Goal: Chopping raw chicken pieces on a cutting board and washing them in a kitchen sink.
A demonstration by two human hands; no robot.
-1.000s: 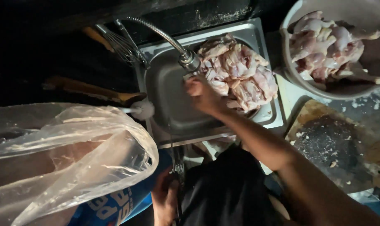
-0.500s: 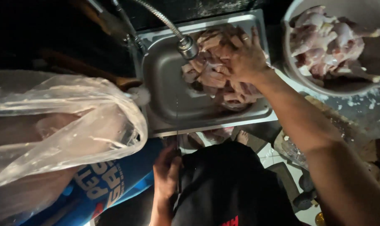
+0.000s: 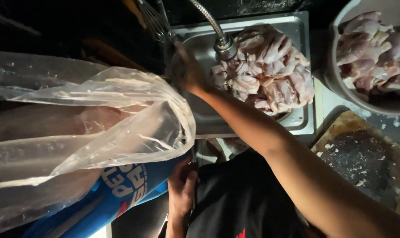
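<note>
Head view, looking down. The right hand [image 3: 189, 72] lies at the left edge of the small rectangular stainless-steel sink [image 3: 248, 119], beside the flexible metal faucet head [image 3: 225, 46]; it is motion-blurred, so whether its fingers are spread or curled cannot be told. Half a second earlier this hand rested on the heap of raw pale-pink chicken pieces [image 3: 266, 70] in the sink basin; it has since left the meat and moved leftward across the basin. The heap remains in the right half of the sink, under and beside the faucet. The left hand [image 3: 181, 185] stays low, below the sink front, fingers curled against the rim of the blue printed container [image 3: 120, 194] lined with a clear crinkled plastic bag [image 3: 76, 128]. A round white bowl [image 3: 341, 88] of further chicken pieces stands at upper right, above a scuffed dark cutting board [image 3: 363, 163].
</note>
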